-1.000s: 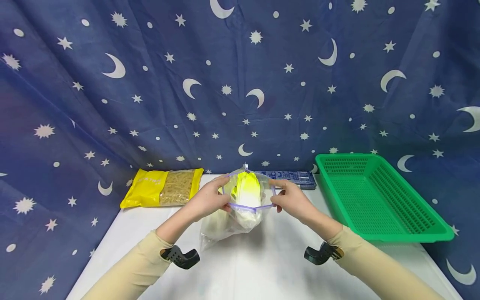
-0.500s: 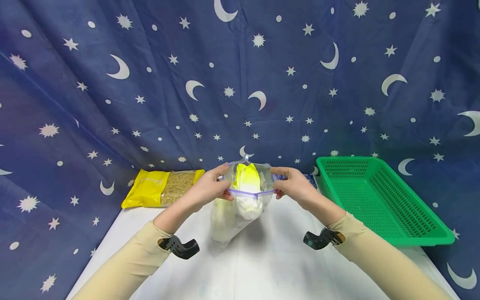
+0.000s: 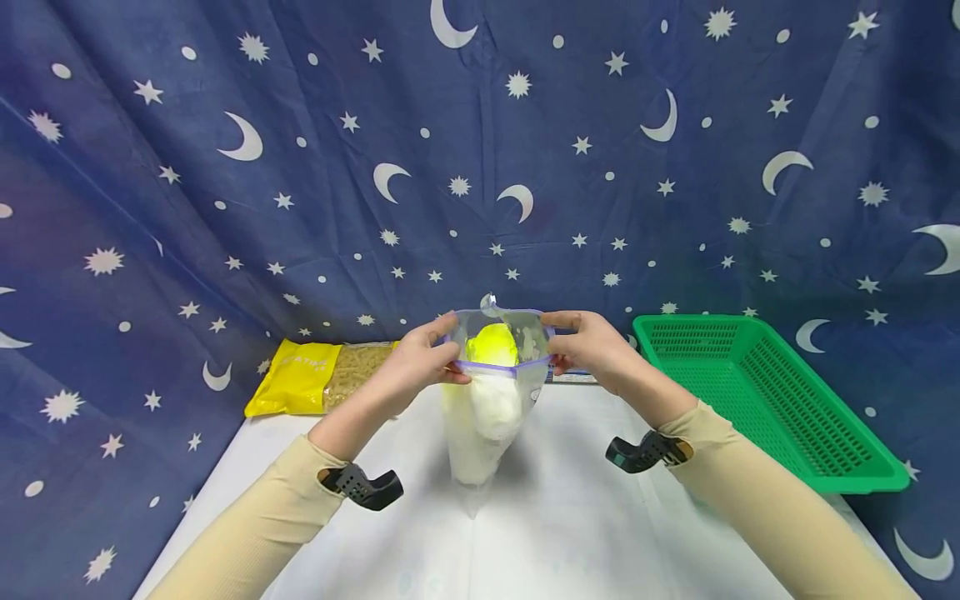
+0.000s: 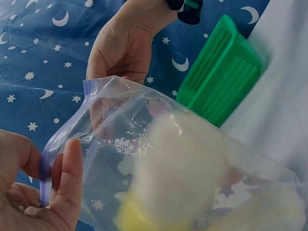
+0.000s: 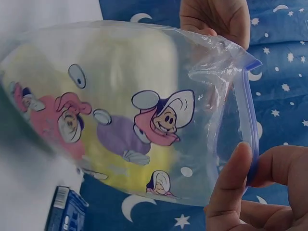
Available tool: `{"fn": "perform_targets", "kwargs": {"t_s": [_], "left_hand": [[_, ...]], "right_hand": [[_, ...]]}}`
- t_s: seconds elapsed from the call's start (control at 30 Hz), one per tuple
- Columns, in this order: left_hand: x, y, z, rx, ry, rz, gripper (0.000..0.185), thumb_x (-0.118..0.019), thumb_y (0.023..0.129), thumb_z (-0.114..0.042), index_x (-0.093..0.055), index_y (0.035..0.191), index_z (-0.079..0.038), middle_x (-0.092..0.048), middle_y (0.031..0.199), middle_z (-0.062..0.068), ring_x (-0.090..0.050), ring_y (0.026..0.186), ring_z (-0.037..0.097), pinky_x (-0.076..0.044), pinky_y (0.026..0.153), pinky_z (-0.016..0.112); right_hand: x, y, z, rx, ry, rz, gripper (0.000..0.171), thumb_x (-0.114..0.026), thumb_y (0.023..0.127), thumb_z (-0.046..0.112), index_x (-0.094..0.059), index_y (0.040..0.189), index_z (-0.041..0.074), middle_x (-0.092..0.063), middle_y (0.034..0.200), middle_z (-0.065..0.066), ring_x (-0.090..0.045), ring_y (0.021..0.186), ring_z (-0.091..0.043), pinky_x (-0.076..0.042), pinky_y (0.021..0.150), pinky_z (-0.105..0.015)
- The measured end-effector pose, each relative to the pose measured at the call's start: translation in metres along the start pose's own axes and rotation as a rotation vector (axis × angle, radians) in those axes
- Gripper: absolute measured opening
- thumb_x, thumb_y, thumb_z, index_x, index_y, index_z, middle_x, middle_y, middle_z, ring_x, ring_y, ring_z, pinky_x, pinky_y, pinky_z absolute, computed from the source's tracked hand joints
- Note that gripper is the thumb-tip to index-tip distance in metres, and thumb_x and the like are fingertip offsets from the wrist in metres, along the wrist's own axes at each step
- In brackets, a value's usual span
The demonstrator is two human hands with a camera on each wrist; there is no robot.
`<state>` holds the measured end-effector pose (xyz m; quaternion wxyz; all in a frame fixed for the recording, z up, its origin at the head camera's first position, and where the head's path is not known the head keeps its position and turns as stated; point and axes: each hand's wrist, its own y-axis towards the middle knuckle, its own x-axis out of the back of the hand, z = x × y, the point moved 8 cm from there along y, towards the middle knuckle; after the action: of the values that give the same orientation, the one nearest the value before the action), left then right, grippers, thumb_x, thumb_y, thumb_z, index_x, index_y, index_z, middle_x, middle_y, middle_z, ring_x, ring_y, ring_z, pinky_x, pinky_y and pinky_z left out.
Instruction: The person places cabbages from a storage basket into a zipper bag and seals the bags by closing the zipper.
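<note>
A clear zip bag (image 3: 487, 369) with a purple zipper hangs, mouth open, between both hands over the white table. My left hand (image 3: 422, 360) pinches the left side of its mouth, and my right hand (image 3: 596, 348) pinches the right side. Inside are pale heads of napa cabbage (image 3: 493, 346), one with its yellow leafy tip showing just below the opening. From the right wrist, cartoon figures in pink and purple show printed on the bag (image 5: 197, 154). In the left wrist view, the left fingers (image 4: 71, 175) lie against the plastic below the zipper.
Behind my left hand lies a yellow bag of pasta (image 3: 300, 379). A green plastic basket (image 3: 825, 482) stands on the right. Partly hidden behind the zip bag is a blue package (image 5: 67, 211). A star-and-moon curtain (image 3: 300, 200) backs the white table (image 3: 540, 533).
Both hands have raised the bag's mouth a little. The bag has swung from leaning left to hanging nearly straight, and the cabbage sits lower in it.
</note>
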<state>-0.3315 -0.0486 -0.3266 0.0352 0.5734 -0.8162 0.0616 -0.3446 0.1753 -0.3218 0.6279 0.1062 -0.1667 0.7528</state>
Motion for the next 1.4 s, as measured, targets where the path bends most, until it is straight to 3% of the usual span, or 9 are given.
{"fn": "perform_targets", "kwargs": {"t_s": [0.5,0.9,1.1,1.27,1.4], "left_hand": [[-0.009,0.0,-0.011,-0.021,0.003,0.0,0.076,-0.047,0.094,-0.001,-0.019,0.164,-0.009,-0.015,0.17,0.004,-0.059,0.07,0.019,-0.062,0.081,0.032],[-0.021,-0.001,-0.017,-0.026,-0.003,0.027,0.074,-0.048,0.092,0.001,-0.024,0.162,-0.006,-0.013,0.17,0.0,-0.063,0.077,0.021,-0.062,0.08,0.033],[-0.023,0.001,-0.008,-0.032,-0.006,0.044,0.074,-0.049,0.093,0.0,-0.023,0.162,-0.006,-0.014,0.17,0.001,-0.063,0.078,0.021,-0.062,0.081,0.033],[-0.027,0.001,0.005,-0.019,0.0,0.062,0.075,-0.051,0.093,0.0,-0.022,0.162,-0.006,-0.012,0.17,0.002,-0.063,0.08,0.02,-0.062,0.082,0.033],[-0.029,0.002,0.008,-0.027,-0.013,0.056,0.074,-0.052,0.094,-0.001,-0.024,0.162,-0.007,-0.011,0.17,0.0,-0.063,0.08,0.019,-0.062,0.082,0.034]], "right_hand": [[0.006,-0.002,0.014,0.025,0.061,0.013,0.065,-0.062,0.09,0.001,-0.045,0.153,0.002,-0.054,0.14,-0.021,-0.056,0.076,-0.026,-0.059,0.072,-0.031],[0.007,-0.004,0.025,0.061,0.102,0.062,0.063,-0.061,0.091,0.0,-0.047,0.153,0.006,-0.049,0.148,-0.016,-0.056,0.079,-0.026,-0.06,0.072,-0.029],[0.003,-0.001,0.02,0.059,0.096,0.086,0.064,-0.062,0.091,0.001,-0.046,0.153,0.005,-0.052,0.144,-0.018,-0.057,0.081,-0.026,-0.059,0.074,-0.031],[-0.007,0.001,0.01,0.056,0.115,0.156,0.071,-0.066,0.092,0.004,-0.04,0.157,0.008,-0.043,0.154,-0.018,-0.062,0.084,-0.028,-0.061,0.076,-0.032],[-0.009,-0.002,0.009,0.078,0.151,0.155,0.082,-0.067,0.093,0.004,-0.027,0.163,0.016,-0.035,0.161,-0.014,-0.063,0.099,-0.04,-0.062,0.077,-0.033]]}}
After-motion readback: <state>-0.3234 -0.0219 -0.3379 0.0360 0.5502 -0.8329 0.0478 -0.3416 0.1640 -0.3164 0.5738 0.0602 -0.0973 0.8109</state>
